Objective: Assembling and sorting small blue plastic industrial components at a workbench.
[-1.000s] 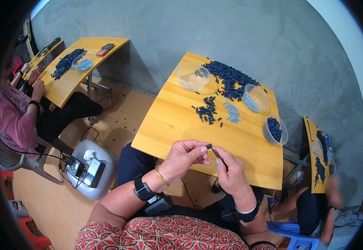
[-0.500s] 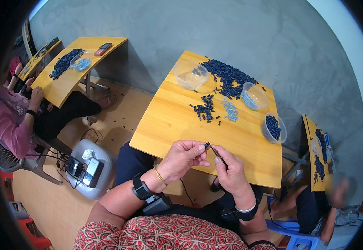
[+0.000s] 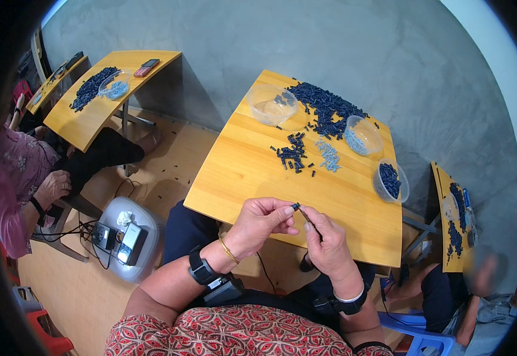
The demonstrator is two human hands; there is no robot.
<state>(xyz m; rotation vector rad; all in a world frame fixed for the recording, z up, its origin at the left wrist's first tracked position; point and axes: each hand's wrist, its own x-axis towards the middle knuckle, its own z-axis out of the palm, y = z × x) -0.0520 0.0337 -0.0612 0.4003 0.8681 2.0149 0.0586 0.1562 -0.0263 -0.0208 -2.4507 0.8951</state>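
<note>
Over the near edge of the wooden table, my left hand (image 3: 265,219) pinches a small dark blue plastic piece (image 3: 296,206) between thumb and fingertips. My right hand (image 3: 328,240) is closed round a slim dark tool (image 3: 305,217), its tip at that piece; most of the tool is hidden by the fingers. Beyond both hands lies a loose group of dark blue pieces (image 3: 292,153). Beside it is a small spread of light blue-grey parts (image 3: 328,155). A bigger heap of dark blue pieces (image 3: 329,107) covers the table's far side.
Clear plastic bowls stand on the table: one at the far left (image 3: 264,120), one with light blue parts (image 3: 372,137), one with dark pieces (image 3: 401,191). A grey plastic bin (image 3: 131,204) with devices and cables stands left. Co-workers sit at side tables.
My hands stay almost in place; less of the slim tool shows at my right fingers. On the left, a co-worker's hand has come down from the table to the lap.
</note>
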